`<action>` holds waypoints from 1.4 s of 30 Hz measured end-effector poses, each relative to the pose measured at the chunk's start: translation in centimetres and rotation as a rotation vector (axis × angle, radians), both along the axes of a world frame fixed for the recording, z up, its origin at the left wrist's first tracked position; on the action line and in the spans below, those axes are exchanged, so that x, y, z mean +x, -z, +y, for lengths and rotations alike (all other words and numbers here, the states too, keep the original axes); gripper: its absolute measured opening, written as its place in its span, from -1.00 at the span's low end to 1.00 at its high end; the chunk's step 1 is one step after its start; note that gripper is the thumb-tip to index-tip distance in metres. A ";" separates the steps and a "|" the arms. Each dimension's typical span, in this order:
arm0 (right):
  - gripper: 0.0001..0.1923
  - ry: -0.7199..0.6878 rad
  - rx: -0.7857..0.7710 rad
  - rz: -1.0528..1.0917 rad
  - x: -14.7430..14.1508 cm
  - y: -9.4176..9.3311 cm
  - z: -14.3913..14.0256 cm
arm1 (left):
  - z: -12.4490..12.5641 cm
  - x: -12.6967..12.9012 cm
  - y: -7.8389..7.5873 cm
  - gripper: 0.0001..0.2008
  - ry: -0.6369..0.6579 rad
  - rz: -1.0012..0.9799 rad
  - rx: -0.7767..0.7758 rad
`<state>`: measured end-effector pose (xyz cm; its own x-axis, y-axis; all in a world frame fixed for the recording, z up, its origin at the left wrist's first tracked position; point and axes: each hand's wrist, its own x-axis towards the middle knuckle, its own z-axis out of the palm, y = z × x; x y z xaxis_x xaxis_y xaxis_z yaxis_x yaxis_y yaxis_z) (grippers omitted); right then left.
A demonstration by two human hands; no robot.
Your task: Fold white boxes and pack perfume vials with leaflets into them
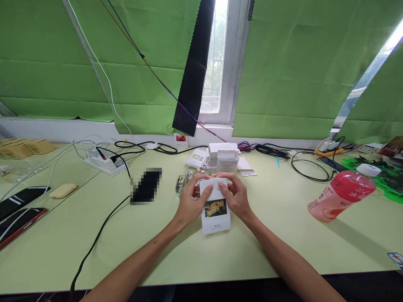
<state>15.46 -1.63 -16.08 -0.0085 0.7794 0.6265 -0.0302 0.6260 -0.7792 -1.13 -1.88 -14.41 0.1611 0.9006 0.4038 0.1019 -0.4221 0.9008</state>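
Green fabric hangs over the windows behind a pale green tabletop point(283, 235), with a black strip of cloth between two panels and daylight at the gap. Cables run along the back edge to a white power strip point(102, 162).

Centre of the tabletop, close to the person: a small white carton point(215, 206) with a yellow-flower picture on its face, standing on its lower edge and tilted back a little. Left hand point(189, 201) wraps the carton's left side, thumb lying across the front near the top. Right hand point(236, 197) closes on the right side, fingertips curled over the top edge. Both grips are closed on the carton; neither hand is free.

Step in hand, by my reading: working the top flap of the carton, either tucking it shut or prising it open. Cannot tell which, since the fingers cover the flap. Any further move on it would call for one hand steadying the body while the other works the top edge.

Just behind the hands: a cluster of shiny glass or metal items point(185, 181), partly hidden. Farther back, a stack of similar white cartons point(224, 157). To the right, a pink drink bottle point(341, 193) lies on its side. At the left edge, two dark phones point(19, 209) and a cream-coloured bar point(63, 190).
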 end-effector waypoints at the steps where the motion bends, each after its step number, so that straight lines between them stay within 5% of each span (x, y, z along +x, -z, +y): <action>1: -0.78 0.000 0.003 0.000 0.0 0.0 0.0 | 0.0 0.0 0.0 -0.72 0.000 0.000 0.003; 27: -0.77 -0.035 -0.302 0.259 0.4 -0.1 1.0 | 0.3 -0.2 -0.3 -0.66 -0.066 -0.013 0.025; 34: -0.71 0.019 -0.570 0.308 1.9 -0.1 2.6 | 0.1 -0.4 -0.1 -0.67 -0.313 0.232 0.543; 42: -0.81 0.071 -0.600 0.261 2.3 -0.1 2.7 | -0.8 -0.1 -0.2 -0.52 -0.091 0.321 0.827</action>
